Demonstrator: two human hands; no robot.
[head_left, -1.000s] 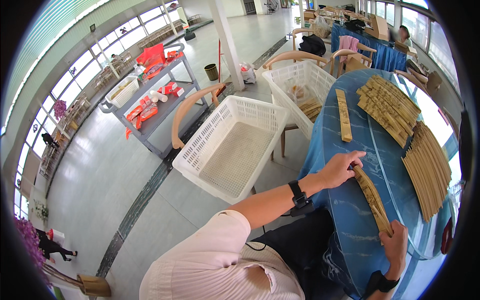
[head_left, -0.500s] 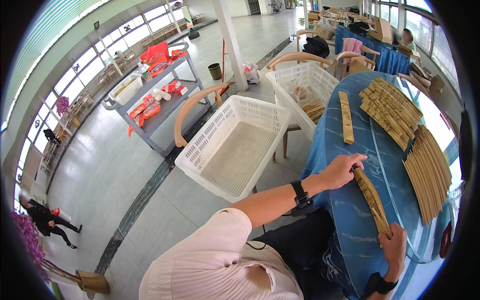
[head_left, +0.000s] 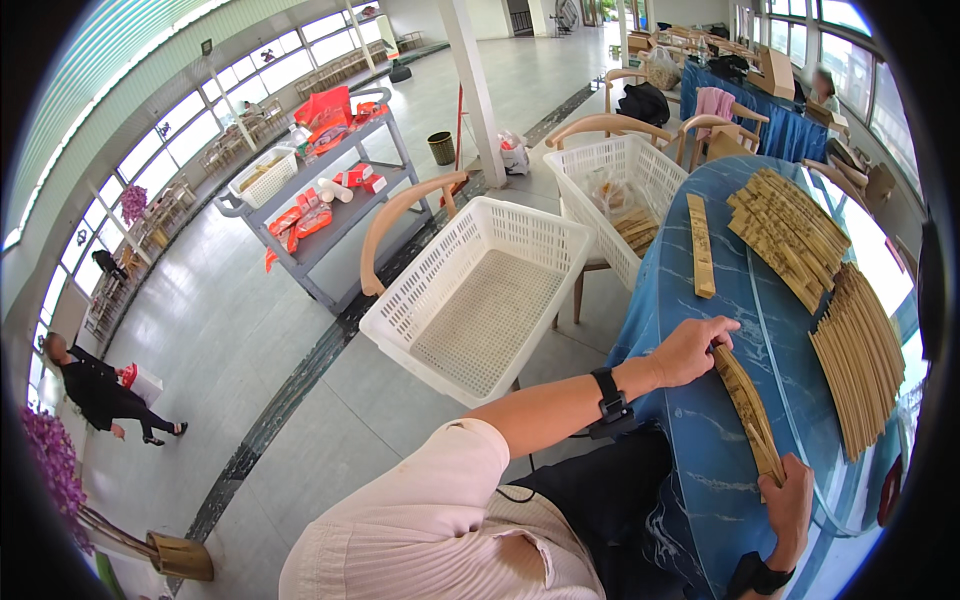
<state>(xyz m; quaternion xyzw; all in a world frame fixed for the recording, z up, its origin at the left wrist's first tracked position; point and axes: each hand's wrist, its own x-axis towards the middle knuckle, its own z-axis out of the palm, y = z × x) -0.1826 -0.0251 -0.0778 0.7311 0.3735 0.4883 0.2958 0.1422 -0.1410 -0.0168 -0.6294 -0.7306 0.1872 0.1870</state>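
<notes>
A long folded bamboo fan (head_left: pixel 747 408) lies on the blue marbled table (head_left: pixel 690 470), held at both ends. My left hand (head_left: pixel 693 349) grips its far end, with a black watch on that wrist. My right hand (head_left: pixel 790 505) clasps its near end at the table's front edge. To the right lies a row of similar bamboo sticks (head_left: pixel 860 355); a second heap of bamboo pieces (head_left: pixel 790 235) sits farther back, with one single stick (head_left: pixel 700 245) beside it.
An empty white plastic basket (head_left: pixel 480 295) rests on a chair left of the table. A second white basket (head_left: pixel 620 190) with some sticks stands behind it. A grey cart (head_left: pixel 320 205) with red packs stands farther left. A person in black walks at far left.
The view has shifted slightly and the person at far left has walked on. Both hands stay on the fan in about the same place.
</notes>
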